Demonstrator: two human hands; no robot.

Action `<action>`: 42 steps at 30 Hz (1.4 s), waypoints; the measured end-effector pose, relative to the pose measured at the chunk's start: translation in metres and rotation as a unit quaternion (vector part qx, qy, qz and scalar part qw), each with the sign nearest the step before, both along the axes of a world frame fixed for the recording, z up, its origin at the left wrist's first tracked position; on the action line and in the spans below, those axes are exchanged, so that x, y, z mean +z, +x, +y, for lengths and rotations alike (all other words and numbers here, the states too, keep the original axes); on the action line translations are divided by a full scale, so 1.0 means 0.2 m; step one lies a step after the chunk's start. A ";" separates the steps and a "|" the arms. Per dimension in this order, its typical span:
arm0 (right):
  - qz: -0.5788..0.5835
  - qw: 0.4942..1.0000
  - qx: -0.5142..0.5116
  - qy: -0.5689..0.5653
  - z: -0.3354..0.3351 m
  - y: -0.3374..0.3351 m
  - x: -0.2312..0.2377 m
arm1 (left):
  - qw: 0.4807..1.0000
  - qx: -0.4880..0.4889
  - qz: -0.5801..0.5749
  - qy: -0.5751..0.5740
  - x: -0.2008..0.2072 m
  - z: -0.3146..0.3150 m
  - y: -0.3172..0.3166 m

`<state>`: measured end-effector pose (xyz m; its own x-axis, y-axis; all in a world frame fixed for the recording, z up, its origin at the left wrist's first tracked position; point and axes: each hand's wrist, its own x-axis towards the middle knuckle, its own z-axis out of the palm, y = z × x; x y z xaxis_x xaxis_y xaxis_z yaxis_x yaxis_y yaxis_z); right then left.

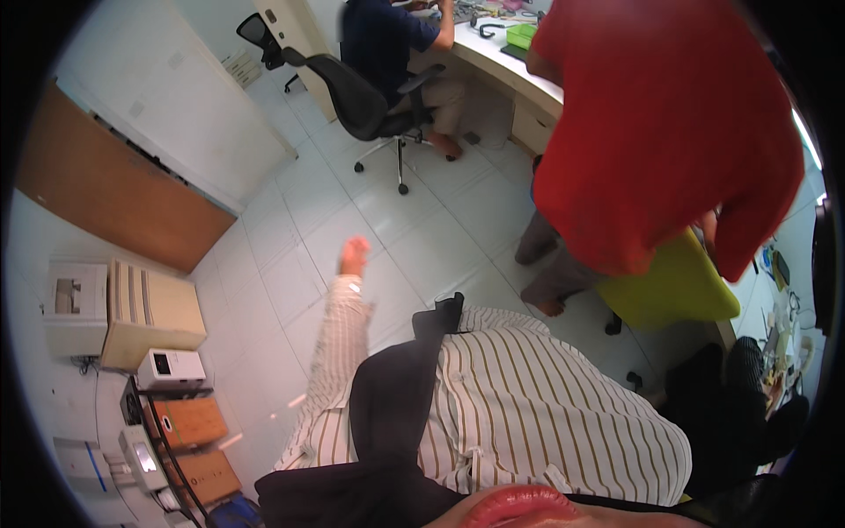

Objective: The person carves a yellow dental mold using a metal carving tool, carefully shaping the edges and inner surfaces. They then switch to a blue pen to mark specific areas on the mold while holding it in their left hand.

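My left hand [354, 256] hangs out over the tiled floor, at the end of a striped sleeve [339, 339]. It looks washed out and blurred, so I cannot make out how its fingers are set, and nothing shows clearly in it. Of my right hand nothing is visible; my striped shirt [537, 405] fills the lower middle. Dark straps [396, 400] cross my front. No object is within touch of my left hand; the pale floor tiles [405, 238] lie below it.
A person in red [660, 114] stands close at the right, beside a lime-green chair back [678, 286]. Farther off, another person [378, 40] sits on a black office chair [348, 97] at a white desk [506, 57]. Cabinets, boxes [189, 422] and a printer [77, 304] line the left.
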<state>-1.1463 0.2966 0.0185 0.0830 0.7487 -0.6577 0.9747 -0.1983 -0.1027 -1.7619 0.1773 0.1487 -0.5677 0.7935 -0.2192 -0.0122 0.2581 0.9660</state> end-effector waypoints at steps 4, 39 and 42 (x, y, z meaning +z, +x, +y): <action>0.199 0.962 0.093 0.161 0.70 -1.05 0.21 | 0.854 -0.386 0.245 -0.247 -0.53 -0.08 0.00; 0.007 0.642 -0.404 0.651 2.72 -1.37 1.25 | 0.624 -0.517 0.499 0.308 0.40 4.22 0.06; -0.088 0.671 -0.395 0.621 2.78 -1.09 1.33 | 0.620 -0.511 0.523 0.284 0.34 4.29 0.05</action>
